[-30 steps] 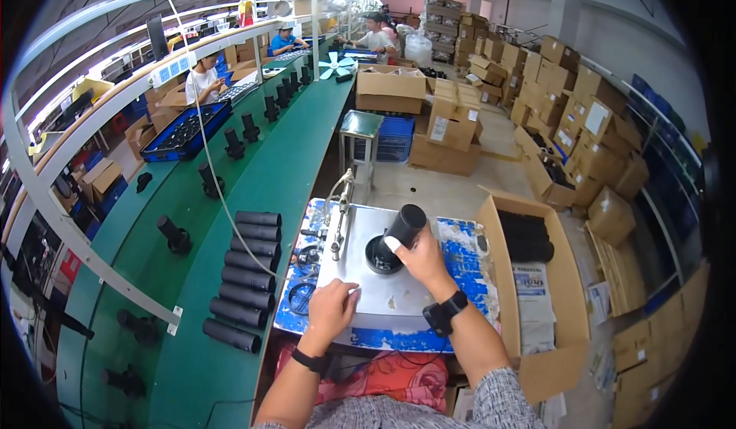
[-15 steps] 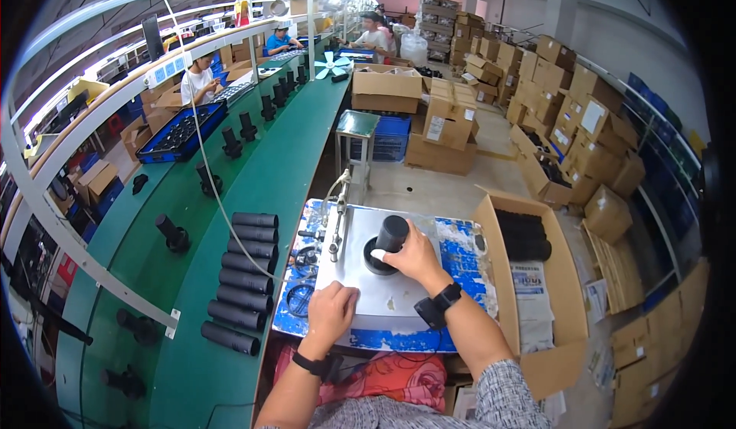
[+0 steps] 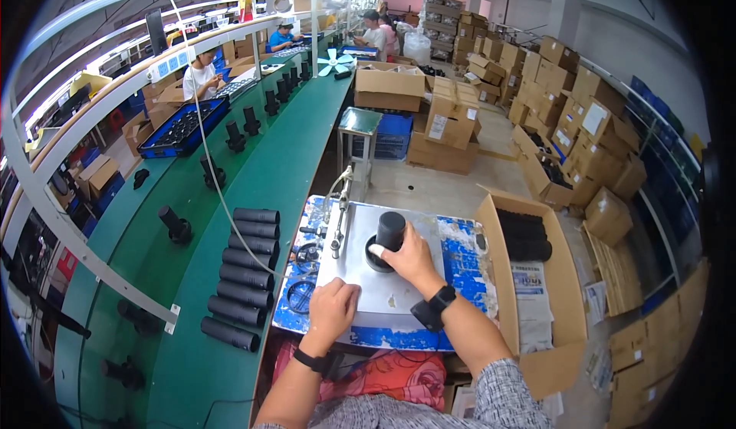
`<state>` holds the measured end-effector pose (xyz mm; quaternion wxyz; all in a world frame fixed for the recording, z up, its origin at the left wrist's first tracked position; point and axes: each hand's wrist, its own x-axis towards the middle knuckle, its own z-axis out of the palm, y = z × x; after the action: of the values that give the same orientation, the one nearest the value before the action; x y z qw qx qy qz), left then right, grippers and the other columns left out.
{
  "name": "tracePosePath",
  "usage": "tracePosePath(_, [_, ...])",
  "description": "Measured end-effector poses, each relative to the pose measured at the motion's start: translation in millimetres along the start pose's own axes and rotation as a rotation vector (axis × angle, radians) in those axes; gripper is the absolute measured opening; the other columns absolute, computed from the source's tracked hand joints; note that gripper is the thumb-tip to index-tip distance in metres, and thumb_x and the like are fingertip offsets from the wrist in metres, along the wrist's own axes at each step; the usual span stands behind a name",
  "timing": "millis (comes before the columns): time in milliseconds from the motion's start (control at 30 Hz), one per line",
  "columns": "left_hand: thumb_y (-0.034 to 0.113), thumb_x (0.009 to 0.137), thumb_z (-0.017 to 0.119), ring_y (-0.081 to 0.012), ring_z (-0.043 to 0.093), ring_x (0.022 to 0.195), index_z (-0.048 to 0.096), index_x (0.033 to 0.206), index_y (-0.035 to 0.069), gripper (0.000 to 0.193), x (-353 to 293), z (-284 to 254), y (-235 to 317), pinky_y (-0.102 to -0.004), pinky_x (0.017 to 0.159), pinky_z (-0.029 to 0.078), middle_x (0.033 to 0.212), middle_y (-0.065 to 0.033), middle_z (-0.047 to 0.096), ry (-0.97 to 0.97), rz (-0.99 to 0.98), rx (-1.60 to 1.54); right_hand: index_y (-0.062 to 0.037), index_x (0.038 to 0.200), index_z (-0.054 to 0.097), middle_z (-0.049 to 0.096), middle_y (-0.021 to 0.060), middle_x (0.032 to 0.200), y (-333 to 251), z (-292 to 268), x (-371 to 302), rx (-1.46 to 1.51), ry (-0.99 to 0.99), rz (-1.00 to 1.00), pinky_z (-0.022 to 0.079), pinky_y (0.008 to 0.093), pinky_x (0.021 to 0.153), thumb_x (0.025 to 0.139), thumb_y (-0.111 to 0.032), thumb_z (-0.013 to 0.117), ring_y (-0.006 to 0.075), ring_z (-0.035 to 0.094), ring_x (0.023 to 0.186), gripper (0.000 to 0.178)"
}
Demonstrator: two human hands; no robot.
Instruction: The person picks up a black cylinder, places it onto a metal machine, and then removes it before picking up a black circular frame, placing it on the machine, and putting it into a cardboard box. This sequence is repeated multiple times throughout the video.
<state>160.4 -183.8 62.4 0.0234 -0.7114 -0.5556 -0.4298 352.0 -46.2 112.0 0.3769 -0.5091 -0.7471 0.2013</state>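
My right hand (image 3: 415,259) is wrapped round a black plastic tube (image 3: 392,231), which stands upright, slightly tilted, at a round black ring (image 3: 381,257) on a silver metal plate (image 3: 370,301). A white cover shows on the thumb. How far the tube sits inside the ring is hidden by my hand. At the plate's near left edge rests my left hand (image 3: 332,307), its fingers curled in with nothing visible in them. A metal clamp-like cylinder with a hose (image 3: 340,218) lies along the plate's left side.
Several black tubes (image 3: 242,292) lie in a row on the green bench to my left. Beyond them, a green conveyor (image 3: 195,210) carries upright black parts. An open carton (image 3: 571,306) with black tubes stands at right. A metal stool (image 3: 359,121) is ahead; co-workers sit farther along.
The view has shifted slightly. Both hands keep nearly the same place, the right one still round the tube at the ring.
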Motion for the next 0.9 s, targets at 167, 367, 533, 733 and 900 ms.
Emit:
tracePosePath(167, [0.012, 0.091, 0.074, -0.0296, 0.061, 0.073, 0.076, 0.093, 0.012, 0.003, 1.8, -0.6, 0.1, -0.0428, 0.065, 0.043, 0.080, -0.0073, 0.059, 0.001, -0.002, 0.007, -0.0035, 0.129, 0.066, 0.077, 0.0186, 0.115, 22.6, -22.0, 24.3, 0.051, -0.230, -0.172, 0.054, 0.0451, 0.104, 0.073, -0.033, 0.095, 0.0370, 0.072, 0.114, 0.070])
tracePosePath(367, [0.012, 0.092, 0.073, -0.0297, 0.062, 0.075, 0.076, 0.099, 0.011, 0.008, 1.2, -7.9, 2.5, -0.0412, 0.066, 0.045, 0.083, -0.0073, 0.061, -0.029, -0.017, -0.005, 0.0002, 0.121, 0.065, 0.076, 0.0218, 0.112, 21.5, 0.2, 1.0, 0.023, -0.051, -0.051, 0.059, 0.0460, 0.090, 0.074, -0.029, 0.092, 0.0392, 0.074, 0.103, 0.061])
tracePosePath(533, [0.012, 0.096, 0.069, -0.0313, 0.064, 0.081, 0.075, 0.108, 0.006, 0.014, 18.0, -17.7, -25.2, -0.0386, 0.074, 0.049, 0.092, -0.0119, 0.065, -0.014, -0.245, -0.327, 0.0005, 0.120, 0.064, 0.075, 0.0225, 0.109, 19.9, 0.8, -1.1, 0.118, -0.019, -0.033, 0.059, 0.0462, 0.088, 0.074, -0.034, 0.094, 0.0398, 0.074, 0.101, 0.065])
tracePosePath(733, [0.016, 0.102, 0.065, -0.0429, 0.068, 0.104, 0.073, 0.112, 0.002, 0.020, 77.5, 0.0, -125.8, -0.0462, 0.093, 0.055, 0.109, -0.0198, 0.070, 0.056, -0.179, -0.108, 0.0009, 0.119, 0.063, 0.075, 0.0242, 0.109, 21.7, -3.0, -5.4, 0.063, 0.009, -0.080, 0.059, 0.0485, 0.087, 0.078, -0.040, 0.092, 0.0435, 0.073, 0.101, 0.065])
tracePosePath(900, [0.021, 0.104, 0.061, -0.0426, 0.066, 0.114, 0.070, 0.119, 0.001, 0.027, 99.3, 27.4, -200.4, -0.0492, 0.098, 0.053, 0.119, -0.0219, 0.070, -0.207, -0.207, 0.042, -0.0033, 0.123, 0.065, 0.077, 0.0189, 0.109, 19.1, 8.7, -4.1, 0.018, 0.021, -0.079, 0.060, 0.0439, 0.091, 0.079, -0.035, 0.092, 0.0367, 0.076, 0.102, 0.061])
